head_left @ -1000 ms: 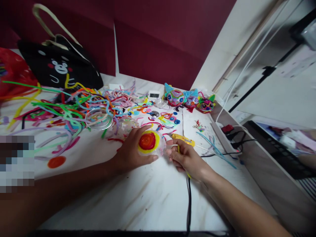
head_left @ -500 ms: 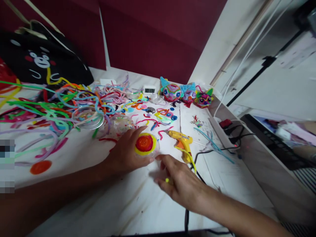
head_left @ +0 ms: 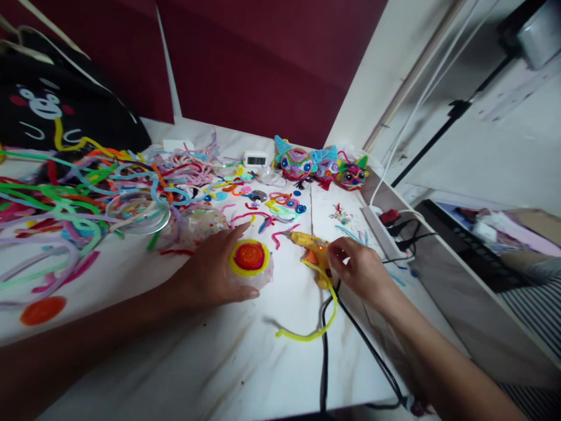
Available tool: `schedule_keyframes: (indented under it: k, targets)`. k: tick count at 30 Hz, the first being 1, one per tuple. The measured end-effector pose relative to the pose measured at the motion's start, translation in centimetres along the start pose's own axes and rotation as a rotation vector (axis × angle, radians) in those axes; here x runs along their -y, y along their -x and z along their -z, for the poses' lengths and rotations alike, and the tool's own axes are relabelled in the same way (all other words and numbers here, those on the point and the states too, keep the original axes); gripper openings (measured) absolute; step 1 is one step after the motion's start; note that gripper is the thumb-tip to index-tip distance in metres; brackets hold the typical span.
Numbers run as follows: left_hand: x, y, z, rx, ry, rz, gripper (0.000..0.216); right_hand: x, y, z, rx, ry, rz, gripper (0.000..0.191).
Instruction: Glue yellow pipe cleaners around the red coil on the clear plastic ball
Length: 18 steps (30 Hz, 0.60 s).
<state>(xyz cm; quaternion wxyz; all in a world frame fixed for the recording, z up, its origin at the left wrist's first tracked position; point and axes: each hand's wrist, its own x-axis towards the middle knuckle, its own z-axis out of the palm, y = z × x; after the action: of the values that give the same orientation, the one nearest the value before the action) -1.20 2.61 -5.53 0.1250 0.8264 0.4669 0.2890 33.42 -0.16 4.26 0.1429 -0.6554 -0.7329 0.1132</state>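
A clear dome point(head_left: 256, 270) topped with a red-and-yellow coil point(head_left: 249, 256) is gripped from its left side by the left hand point(head_left: 213, 273) on the white table point(head_left: 245, 362), just in front of a heap of coloured pipe cleaners point(head_left: 87, 193). The yellow glue gun point(head_left: 310, 248), lying just right of the dome, is touched at its handle by the curled fingers of the right hand point(head_left: 359, 269), though a closed grasp cannot be told. A loose yellow pipe cleaner point(head_left: 313, 327) is seen curving from the gun toward the table's near edge, beside a black cord point(head_left: 324, 356).
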Motion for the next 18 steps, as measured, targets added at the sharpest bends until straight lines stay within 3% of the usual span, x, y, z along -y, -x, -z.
schedule_keyframes:
  k: [2, 7, 10, 14, 18]
  targets:
    - [0.5, 0.0, 0.2, 0.025, 0.027, -0.050, 0.141, -0.7, -0.8, -0.5, 0.036, 0.019, -0.052, 0.013]
    - [0.0, -0.2, 1.8, 0.119, 0.066, -0.063, 0.130, -0.6, -1.1, -1.4, 0.090, -0.014, -0.121, 0.039]
    - [-0.7, -0.4, 2.6, 0.171, 0.108, -0.041, 0.125, -0.3, -1.2, -1.5, 0.086, -0.072, -0.168, 0.040]
    - [-0.5, -0.4, 2.2, 0.145, 0.148, -0.036, 0.123, -0.7, -1.2, -1.6, 0.067, -0.191, -0.221, 0.034]
    - [0.2, -0.1, 1.1, 0.030, 0.191, -0.032, 0.129, -1.6, -0.9, -1.6, 0.021, -0.338, -0.244, 0.033]
